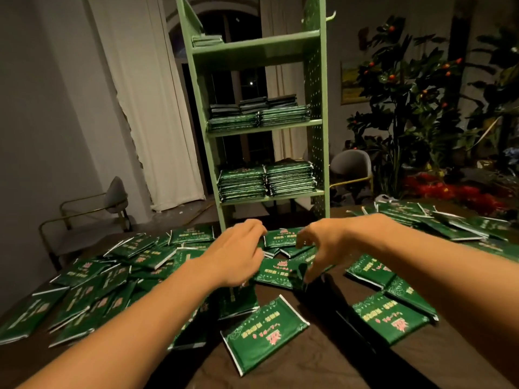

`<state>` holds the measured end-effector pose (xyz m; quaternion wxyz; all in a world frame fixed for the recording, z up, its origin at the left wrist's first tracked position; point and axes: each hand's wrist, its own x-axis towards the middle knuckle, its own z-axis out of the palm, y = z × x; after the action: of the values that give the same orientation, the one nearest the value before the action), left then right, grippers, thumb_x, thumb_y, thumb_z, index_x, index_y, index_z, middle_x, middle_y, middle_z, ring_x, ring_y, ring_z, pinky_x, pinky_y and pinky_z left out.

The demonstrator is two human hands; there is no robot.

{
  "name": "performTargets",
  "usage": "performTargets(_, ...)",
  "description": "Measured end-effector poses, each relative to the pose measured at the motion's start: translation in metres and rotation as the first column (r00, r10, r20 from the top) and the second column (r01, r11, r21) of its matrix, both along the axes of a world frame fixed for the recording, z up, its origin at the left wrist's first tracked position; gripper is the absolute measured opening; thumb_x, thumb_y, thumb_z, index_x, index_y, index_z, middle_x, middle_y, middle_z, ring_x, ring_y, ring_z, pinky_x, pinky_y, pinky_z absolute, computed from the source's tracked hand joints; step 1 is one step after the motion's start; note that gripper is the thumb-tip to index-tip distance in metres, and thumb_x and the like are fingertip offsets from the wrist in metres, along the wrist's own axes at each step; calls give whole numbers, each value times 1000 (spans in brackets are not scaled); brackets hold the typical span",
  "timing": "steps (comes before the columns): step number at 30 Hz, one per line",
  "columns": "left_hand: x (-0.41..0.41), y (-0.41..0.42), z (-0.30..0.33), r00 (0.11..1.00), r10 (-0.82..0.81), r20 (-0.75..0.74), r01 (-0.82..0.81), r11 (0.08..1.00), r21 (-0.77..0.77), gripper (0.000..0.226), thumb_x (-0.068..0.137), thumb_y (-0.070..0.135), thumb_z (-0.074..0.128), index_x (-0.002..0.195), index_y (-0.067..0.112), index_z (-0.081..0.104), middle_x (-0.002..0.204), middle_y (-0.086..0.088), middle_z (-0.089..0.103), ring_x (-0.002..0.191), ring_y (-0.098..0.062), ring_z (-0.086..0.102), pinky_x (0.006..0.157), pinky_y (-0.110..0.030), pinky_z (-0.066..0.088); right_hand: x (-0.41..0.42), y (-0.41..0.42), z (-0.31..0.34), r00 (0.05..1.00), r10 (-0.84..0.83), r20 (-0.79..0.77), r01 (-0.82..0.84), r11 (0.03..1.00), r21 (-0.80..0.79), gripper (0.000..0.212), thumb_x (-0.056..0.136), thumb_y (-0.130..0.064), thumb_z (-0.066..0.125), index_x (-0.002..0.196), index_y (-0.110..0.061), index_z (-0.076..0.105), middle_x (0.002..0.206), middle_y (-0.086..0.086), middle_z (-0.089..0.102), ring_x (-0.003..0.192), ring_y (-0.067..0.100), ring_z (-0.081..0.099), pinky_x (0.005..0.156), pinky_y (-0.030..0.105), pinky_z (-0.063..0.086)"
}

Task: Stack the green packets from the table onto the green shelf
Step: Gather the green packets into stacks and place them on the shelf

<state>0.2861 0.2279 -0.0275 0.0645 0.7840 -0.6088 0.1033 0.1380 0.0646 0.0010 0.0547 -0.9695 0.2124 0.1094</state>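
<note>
Several green packets (264, 331) lie scattered over the dark table (317, 360), thickest at the left. The green shelf (261, 43) stands behind the table with neat packet stacks (266, 179) on its middle and lower boards. My left hand (238, 252) hovers over the packets at the table's middle, fingers loosely curled, holding nothing that I can see. My right hand (320, 248) is just to its right, fingers spread and bent down, fingertips at the edge of a packet (276, 272). No packet is plainly gripped.
A chair (92, 214) stands left of the table and another (351, 167) right of the shelf. Dark plants with orange fruit (407, 88) fill the right background. White curtains (157, 108) hang behind the shelf.
</note>
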Motion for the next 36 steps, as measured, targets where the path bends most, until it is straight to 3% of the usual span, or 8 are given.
performTargets(2, 5, 1, -25, 1000, 11, -17, -10, 999, 30, 36, 105, 25, 39, 138, 13, 44, 149, -4, 41, 133, -24, 42, 111, -35, 31, 6, 8, -20, 1000, 22, -2, -22, 996, 85, 106, 62, -64, 86, 149, -28, 39, 153, -5, 43, 136, 21, 47, 112, 41, 42)
performTargets(7, 19, 4, -75, 993, 109, -42, -112, 992, -64, 32, 105, 22, 37, 136, 17, 43, 140, -1, 47, 129, -24, 43, 110, -37, 30, 28, 24, -56, 988, 66, 138, -82, 991, 110, 110, 68, -73, 75, 155, -23, 28, 155, 3, 33, 141, 26, 38, 116, 41, 36)
performTargets(12, 28, 2, -105, 913, 177, -368, -277, 931, -239, 40, 102, 9, 38, 142, 15, 42, 140, -6, 51, 128, -24, 46, 111, -40, 36, 48, 22, -99, 984, 6, 178, 15, 993, -119, 64, 98, -60, 42, 147, -21, 31, 145, 15, 43, 133, 36, 42, 109, 45, 36)
performTargets(17, 31, -8, -107, 872, 140, -470, -328, 879, -347, 54, 90, -12, 41, 136, 15, 45, 136, -3, 51, 126, -21, 46, 109, -36, 39, 51, 20, -125, 865, -34, 500, 54, 998, -25, 57, 92, -58, 58, 136, -25, 43, 128, 5, 55, 119, 29, 50, 100, 42, 42)
performTargets(21, 37, -4, -106, 890, 328, -316, -419, 862, -286, 50, 96, 5, 41, 145, 16, 37, 133, -3, 51, 128, -22, 41, 114, -37, 29, 51, 20, -120, 812, -121, 571, 60, 990, 125, 75, 83, -52, 74, 142, -24, 38, 138, 4, 54, 124, 24, 52, 101, 37, 46)
performTargets(26, 35, 0, -108, 904, 417, -90, -427, 882, -200, 38, 100, 25, 34, 136, 15, 44, 120, -2, 57, 115, -24, 47, 116, -42, 25, 46, 22, -112, 782, -205, 588, 86, 971, 224, 71, 86, -38, 77, 144, -23, 39, 135, 7, 59, 123, 25, 55, 98, 34, 44)
performTargets(32, 35, -4, -109, 892, 389, -230, -445, 845, -297, 26, 103, 16, 40, 126, 17, 51, 115, -1, 49, 108, -20, 40, 99, -33, 33, 44, 20, -110, 728, -271, 630, 192, 963, 192, 74, 81, -41, 81, 141, -24, 42, 127, 0, 65, 117, 24, 61, 95, 42, 52)
performTargets(36, 30, -5, -104, 875, 324, -360, -457, 799, -390, 12, 104, 12, 38, 111, 19, 45, 111, 0, 44, 100, -19, 40, 84, -29, 32, 47, 24, -113, 705, -241, 667, -45, 923, 381, 44, 97, -32, 63, 138, -25, 48, 120, -2, 66, 109, 14, 63, 95, 33, 51)
